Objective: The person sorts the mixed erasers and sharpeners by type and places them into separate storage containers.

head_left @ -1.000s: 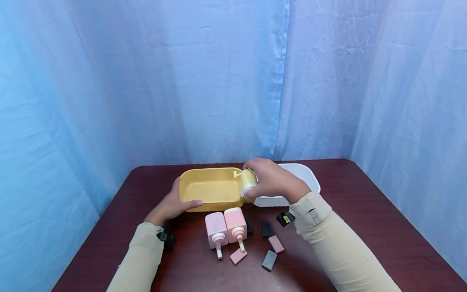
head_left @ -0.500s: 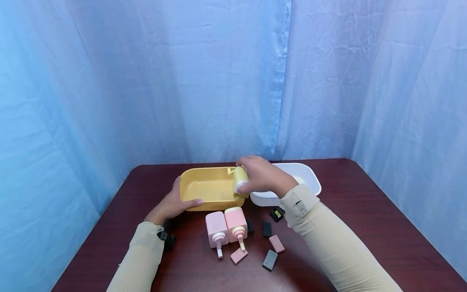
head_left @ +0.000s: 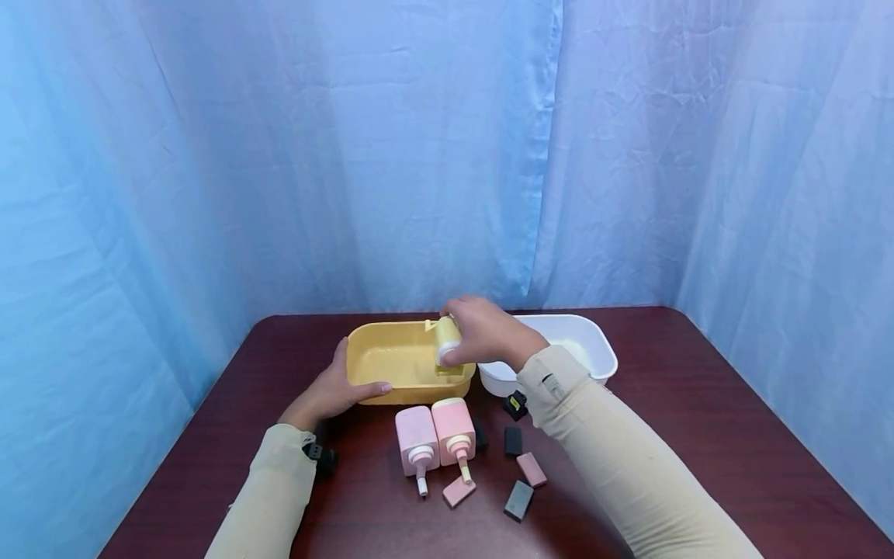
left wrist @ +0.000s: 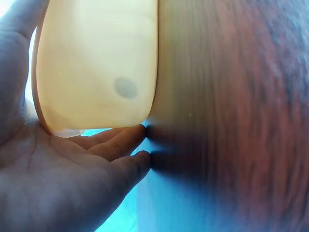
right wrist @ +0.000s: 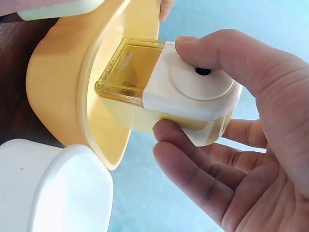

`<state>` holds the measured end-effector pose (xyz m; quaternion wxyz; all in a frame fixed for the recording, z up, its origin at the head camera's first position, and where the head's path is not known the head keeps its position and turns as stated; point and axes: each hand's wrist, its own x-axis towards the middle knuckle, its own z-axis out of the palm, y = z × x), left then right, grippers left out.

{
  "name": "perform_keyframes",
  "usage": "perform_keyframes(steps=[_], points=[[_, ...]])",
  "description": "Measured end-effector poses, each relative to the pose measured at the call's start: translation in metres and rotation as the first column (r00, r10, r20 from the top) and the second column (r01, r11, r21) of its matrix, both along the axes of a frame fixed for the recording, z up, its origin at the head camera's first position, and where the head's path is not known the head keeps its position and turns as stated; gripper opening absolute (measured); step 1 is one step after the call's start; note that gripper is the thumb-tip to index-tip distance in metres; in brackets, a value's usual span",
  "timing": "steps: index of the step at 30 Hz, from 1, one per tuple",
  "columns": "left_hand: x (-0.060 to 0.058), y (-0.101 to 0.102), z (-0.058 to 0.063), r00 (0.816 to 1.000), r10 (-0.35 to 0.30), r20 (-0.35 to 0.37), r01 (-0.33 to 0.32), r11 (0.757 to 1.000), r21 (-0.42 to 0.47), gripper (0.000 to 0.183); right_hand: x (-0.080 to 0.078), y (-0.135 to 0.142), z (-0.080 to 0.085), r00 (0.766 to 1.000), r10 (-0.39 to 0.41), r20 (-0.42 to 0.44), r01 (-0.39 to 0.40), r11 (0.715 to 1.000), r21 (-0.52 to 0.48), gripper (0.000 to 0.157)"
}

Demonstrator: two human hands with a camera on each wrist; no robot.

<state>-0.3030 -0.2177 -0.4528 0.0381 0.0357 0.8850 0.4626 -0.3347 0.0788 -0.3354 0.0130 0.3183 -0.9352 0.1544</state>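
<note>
In my right hand I hold a yellow and white pencil sharpener, its side crank visible in the head view. Its clear yellow drawer reaches over the rim into the yellow tub, at the tub's right end. My thumb presses the white face, and the fingers support the opposite side. My left hand grips the tub's left end, thumb along the near wall and fingers behind the end. Some fingertips touch the table in the left wrist view.
A white tub stands right of the yellow one. Nearer me lie a lilac pump bottle and a pink pump bottle, nozzles toward me. Small pink blocks, dark blocks and a grey block are scattered nearby.
My right hand has carried the pencil sharpener leftward, from between the two tubs to inside the yellow tub's right end. The left hand stays on the tub.
</note>
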Motion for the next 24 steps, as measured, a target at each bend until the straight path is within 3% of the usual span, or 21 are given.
perform_keyframes(steps=[11, 24], points=[[-0.004, -0.001, -0.004, 1.0, -0.018, -0.014, 0.019, 1.0, 0.02, 0.127, -0.007, -0.019, -0.004, 1.0, 0.003, 0.018, -0.004, 0.998, 0.056, 0.076], [-0.004, 0.0, -0.003, 1.0, -0.023, -0.006, 0.023, 0.999, 0.026, 0.124, -0.017, -0.033, -0.007, 0.999, -0.014, 0.047, 0.013, 0.999, 0.032, 0.076]])
